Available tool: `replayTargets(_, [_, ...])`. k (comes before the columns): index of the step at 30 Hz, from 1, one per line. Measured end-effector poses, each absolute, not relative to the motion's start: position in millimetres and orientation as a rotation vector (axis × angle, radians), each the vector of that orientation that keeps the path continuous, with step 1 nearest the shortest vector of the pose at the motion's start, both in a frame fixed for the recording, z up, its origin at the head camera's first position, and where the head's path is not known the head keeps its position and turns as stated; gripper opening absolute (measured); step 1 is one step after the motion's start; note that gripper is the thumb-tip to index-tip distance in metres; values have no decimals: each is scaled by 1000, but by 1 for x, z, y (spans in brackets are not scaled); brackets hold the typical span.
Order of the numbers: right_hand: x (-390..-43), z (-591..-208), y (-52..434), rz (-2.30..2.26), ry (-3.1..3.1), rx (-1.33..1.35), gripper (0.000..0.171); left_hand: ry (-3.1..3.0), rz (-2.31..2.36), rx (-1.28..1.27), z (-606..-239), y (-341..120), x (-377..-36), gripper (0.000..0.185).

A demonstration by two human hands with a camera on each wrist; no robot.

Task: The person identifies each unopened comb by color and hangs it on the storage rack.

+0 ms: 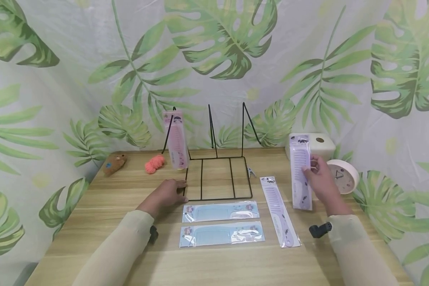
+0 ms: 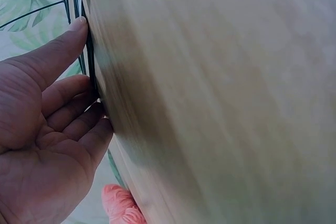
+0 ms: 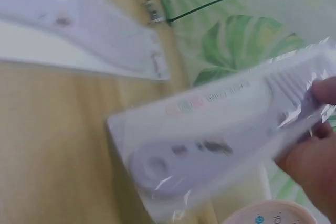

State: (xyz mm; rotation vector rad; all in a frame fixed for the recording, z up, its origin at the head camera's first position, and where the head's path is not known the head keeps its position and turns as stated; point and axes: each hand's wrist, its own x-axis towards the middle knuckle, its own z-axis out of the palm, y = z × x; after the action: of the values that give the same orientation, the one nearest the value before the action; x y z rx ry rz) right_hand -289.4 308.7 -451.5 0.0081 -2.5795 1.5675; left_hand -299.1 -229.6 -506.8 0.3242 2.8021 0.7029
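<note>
My right hand pinches a packaged purple comb, holding it upright above the table; the right wrist view shows the purple comb in its clear wrapper against my fingers. My left hand rests flat on the table, its fingers touching the left edge of the black wire rack. A pink packaged comb stands in the rack's left slot. Two blue packaged combs and another purple one lie flat in front of the rack.
A wooden table is backed by a leaf-print curtain. An orange yarn ball and a brown plush toy sit at the back left. A white box, a round clock and a small metal clip stand to the right.
</note>
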Motion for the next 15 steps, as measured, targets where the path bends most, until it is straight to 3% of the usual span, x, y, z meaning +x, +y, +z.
replayTargets(7, [-281, -437, 309, 1763, -2464, 178, 39, 2789, 704, 319, -505, -228, -299, 68])
replayTargets(15, [-261, -416, 278, 1902, -2380, 436, 47, 2789, 699, 322, -505, -229, -299, 64])
